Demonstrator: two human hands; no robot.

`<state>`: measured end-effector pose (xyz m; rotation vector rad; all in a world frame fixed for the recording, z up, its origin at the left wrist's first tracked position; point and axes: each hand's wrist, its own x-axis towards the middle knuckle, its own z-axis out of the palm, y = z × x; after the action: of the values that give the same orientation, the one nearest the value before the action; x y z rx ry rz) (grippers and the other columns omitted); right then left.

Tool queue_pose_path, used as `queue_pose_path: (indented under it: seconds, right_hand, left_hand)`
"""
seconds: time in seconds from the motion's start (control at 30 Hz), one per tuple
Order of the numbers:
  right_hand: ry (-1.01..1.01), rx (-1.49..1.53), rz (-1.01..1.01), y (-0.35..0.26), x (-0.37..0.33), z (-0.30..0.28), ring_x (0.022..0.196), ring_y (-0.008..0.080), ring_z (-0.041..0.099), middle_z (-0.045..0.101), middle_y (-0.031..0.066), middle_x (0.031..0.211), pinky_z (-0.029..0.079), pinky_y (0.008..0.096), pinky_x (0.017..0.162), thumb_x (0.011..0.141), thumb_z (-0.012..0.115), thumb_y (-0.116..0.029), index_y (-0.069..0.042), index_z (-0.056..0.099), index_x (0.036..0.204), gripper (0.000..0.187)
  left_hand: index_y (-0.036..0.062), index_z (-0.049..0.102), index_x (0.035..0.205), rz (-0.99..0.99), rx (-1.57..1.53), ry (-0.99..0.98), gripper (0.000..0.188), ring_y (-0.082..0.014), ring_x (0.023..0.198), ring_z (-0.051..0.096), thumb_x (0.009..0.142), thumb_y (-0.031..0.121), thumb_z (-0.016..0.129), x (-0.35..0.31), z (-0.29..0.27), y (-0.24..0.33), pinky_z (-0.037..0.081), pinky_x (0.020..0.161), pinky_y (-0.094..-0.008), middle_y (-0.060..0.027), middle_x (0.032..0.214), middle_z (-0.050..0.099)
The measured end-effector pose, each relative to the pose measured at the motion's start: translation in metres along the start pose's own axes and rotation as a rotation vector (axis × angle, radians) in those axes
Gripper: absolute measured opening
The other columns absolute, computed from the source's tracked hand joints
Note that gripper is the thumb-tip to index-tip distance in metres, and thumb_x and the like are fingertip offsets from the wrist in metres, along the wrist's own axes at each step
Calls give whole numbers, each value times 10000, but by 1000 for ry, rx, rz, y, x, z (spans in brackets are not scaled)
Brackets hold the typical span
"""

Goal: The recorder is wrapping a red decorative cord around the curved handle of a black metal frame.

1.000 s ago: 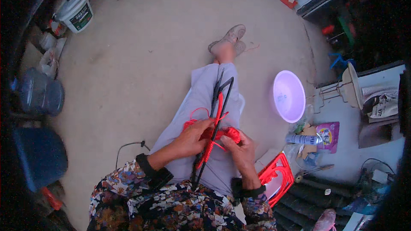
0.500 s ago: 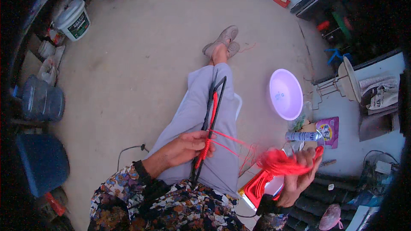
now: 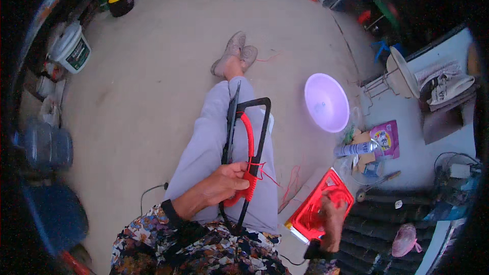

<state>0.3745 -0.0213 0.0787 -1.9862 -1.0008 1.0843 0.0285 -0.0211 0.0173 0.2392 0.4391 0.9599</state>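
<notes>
My left hand (image 3: 221,184) is closed on a black angular frame (image 3: 262,130) lying across my lap. Inside the frame runs a curved handle (image 3: 249,135) wrapped in red yarn, and my thumb presses on the tight red coils at its lower part. Loose strands (image 3: 267,172) trail from the coils toward the right. Over a red tray (image 3: 345,188) on my right side, my right hand (image 3: 332,219) is closed around a bunch of red yarn (image 3: 334,195); its fingertips are partly hidden. More red material lies in the tray beneath it.
A lilac basin (image 3: 326,103) stands on the floor to the right. Beyond the tray are a spray can (image 3: 355,148), a purple packet (image 3: 385,140) and a dark ridged mat (image 3: 377,242). A white bucket (image 3: 72,50) and a water jug (image 3: 48,145) line the left side.
My right hand has lowered the bunch of yarn from the air down to the red tray. The black frame has turned, showing its opening more widely, with my left hand still on it.
</notes>
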Motion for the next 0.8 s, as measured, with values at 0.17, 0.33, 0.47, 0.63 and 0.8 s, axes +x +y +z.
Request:
queue_pose_path:
  seconds: [0.17,0.33,0.47,0.63,0.8]
  right_hand:
    - [-461,155,-150,-35,-16,104,675,52,514,584,-7,831,461,232,588,799,668,-121,-20,604,1077,302]
    - [-660,-32,-130,-53,-16,134,631,56,516,572,-31,728,457,232,558,826,654,-140,-5,626,972,201]
    - [-602,-20,-125,-44,-22,118,571,70,522,576,-28,630,455,239,543,800,680,-137,-11,638,840,139]
    - [-615,83,-353,-84,-63,74,516,123,537,617,39,618,451,286,531,695,757,-173,-26,646,778,202]
    - [-493,24,-627,-83,-76,75,537,196,565,640,66,654,449,321,575,624,788,-232,-50,658,737,250]
  left_hand:
    - [15,437,1265,-44,24,7,472,-165,869,612,832,42,622,0,4,3,528,772,-318,-74,1004,602]
    - [15,437,1264,-37,-8,-31,472,-168,886,604,835,55,627,0,5,0,511,784,-312,-80,1025,598]
    - [15,448,1239,-34,-64,-55,420,-154,913,580,853,55,608,-3,3,0,481,809,-292,-70,1035,584]
    - [7,453,1210,2,-12,-65,402,-151,850,562,849,68,619,-5,4,1,471,742,-282,-70,958,569]
    - [4,457,1201,52,21,-38,411,-129,839,553,838,70,637,-1,3,-3,466,723,-270,-62,946,563]
